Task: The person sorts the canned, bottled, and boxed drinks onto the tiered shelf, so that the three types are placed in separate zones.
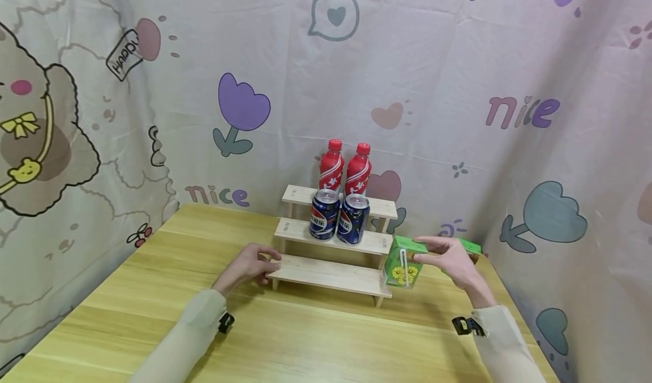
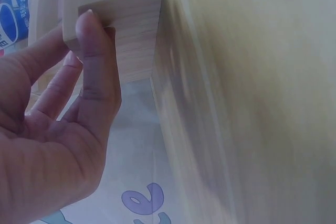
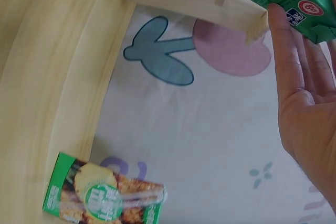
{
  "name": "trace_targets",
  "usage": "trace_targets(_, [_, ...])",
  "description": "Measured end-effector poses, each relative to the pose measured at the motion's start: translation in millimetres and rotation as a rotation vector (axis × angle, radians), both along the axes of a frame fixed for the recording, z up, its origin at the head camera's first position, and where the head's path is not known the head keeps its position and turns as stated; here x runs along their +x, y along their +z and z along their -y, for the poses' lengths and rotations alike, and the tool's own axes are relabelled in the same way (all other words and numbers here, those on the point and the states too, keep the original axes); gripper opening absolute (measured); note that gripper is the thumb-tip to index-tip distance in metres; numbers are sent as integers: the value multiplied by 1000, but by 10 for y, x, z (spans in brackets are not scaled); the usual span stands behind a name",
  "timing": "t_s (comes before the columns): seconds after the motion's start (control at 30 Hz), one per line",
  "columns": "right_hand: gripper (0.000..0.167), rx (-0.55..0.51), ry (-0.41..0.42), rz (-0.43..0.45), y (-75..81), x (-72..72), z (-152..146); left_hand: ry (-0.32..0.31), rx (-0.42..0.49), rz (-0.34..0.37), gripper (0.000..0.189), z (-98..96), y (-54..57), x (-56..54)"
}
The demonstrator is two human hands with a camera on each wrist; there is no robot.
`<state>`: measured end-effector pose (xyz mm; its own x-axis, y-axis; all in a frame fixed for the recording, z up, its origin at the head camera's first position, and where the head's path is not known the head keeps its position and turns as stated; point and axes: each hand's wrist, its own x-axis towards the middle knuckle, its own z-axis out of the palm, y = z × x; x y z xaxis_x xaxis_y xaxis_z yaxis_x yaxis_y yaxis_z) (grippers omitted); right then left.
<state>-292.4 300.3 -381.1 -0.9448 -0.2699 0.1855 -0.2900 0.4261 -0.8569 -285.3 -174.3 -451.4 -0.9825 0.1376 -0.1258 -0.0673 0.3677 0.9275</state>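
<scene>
A three-step wooden stand point(image 1: 326, 272) is on the table, two red-capped bottles point(image 1: 332, 165) on its top step and two dark blue drink cans point(image 1: 324, 216) on the middle one. At the left end of its bare bottom step, my left hand point(image 1: 253, 263) pinches the board's edge; in the left wrist view, thumb and fingers lie around the board end point(image 2: 123, 11). My right hand point(image 1: 450, 258) grips a green drink carton point(image 1: 402, 261) with a straw on its side, held tilted beside the step's right end. The carton is partly cut off in the right wrist view.
A second green carton point(image 3: 105, 190) with food pictures stands at the back right of the table, partly behind my right hand in the head view. A printed cloth point(image 1: 305, 77) hangs around the wooden table point(image 1: 316, 343) at the back and sides.
</scene>
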Motion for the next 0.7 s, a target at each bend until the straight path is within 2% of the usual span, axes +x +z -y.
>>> trace_targets(0.2, [50,-36,-7,-20,5,14,138,-3,-9,-1,27,5,3,2])
trace_targets(0.33, [51,-24,-33,-30,1,22,212,-6,-4,-8,26,5,-1,-4])
trace_targets(0.5, [55,-15,-68,-14,-13,45,313,-11,0,-13,27,3,-12,-8])
trace_targets(0.7, [62,-91,-77,33,-36,65,462,-5,-8,-2,27,2,-13,-2])
